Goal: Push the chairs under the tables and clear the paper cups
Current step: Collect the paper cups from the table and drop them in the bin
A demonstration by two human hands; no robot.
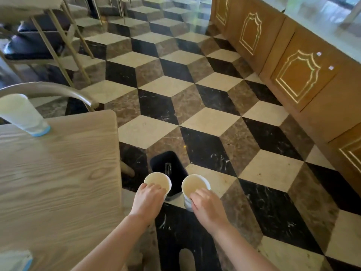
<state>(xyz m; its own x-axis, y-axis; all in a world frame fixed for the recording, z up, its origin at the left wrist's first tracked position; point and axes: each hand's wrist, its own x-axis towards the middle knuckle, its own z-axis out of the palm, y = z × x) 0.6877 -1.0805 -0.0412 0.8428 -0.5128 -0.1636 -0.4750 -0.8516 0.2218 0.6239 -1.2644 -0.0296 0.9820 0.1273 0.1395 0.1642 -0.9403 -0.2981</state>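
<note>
Holding one paper cup apiece, the person stands just off the corner of the wooden bench (58, 173), both cups upright with their mouths open to the camera. The left hand (149, 200) has its fingers (154, 187) curled over the rim of the left paper cup (157, 181); the right hand (207, 206) grips the right paper cup (194, 185) the same way, fingers hooked over the near rim. Directly below and between the two cups sits a small dark bin (168, 163) on the patterned floor (its opening faces up), so the drop looks to lie straight down and slightly forward of both hands, neither clearly nearer. Another paper cup (23, 114) stands on the bench's far left, closer to the left hand, beside a chair back (48, 90).
</note>
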